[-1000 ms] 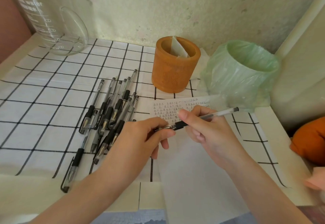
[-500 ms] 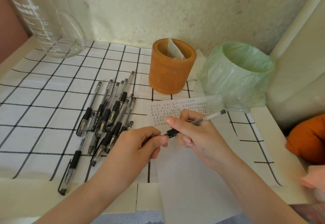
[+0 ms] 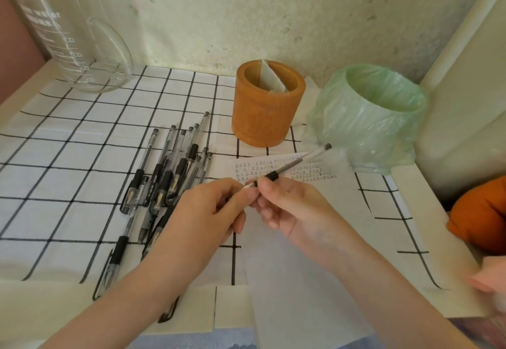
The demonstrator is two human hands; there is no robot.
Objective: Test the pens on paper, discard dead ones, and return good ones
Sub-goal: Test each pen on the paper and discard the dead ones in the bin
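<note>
Both hands hold one clear gel pen (image 3: 297, 164) with a black grip over the white paper (image 3: 295, 253). My right hand (image 3: 290, 209) pinches the pen near its grip, its far end pointing toward the green bin. My left hand (image 3: 208, 217) pinches the tip end, apparently on its cap. Rows of small test marks (image 3: 284, 169) fill the paper's top edge. Several more gel pens (image 3: 164, 179) lie in a loose pile to the left on the checked cloth. An orange pen holder (image 3: 267, 110) stands behind the paper.
A small bin lined with a green plastic bag (image 3: 375, 118) stands right of the holder. A glass measuring jug (image 3: 74, 45) sits at the back left. A folded white card pokes out of the holder. An orange object (image 3: 482, 211) lies at the right edge.
The pen has tilted and shifted slightly upward between my hands. My left fingers have closed in on the tip end.
</note>
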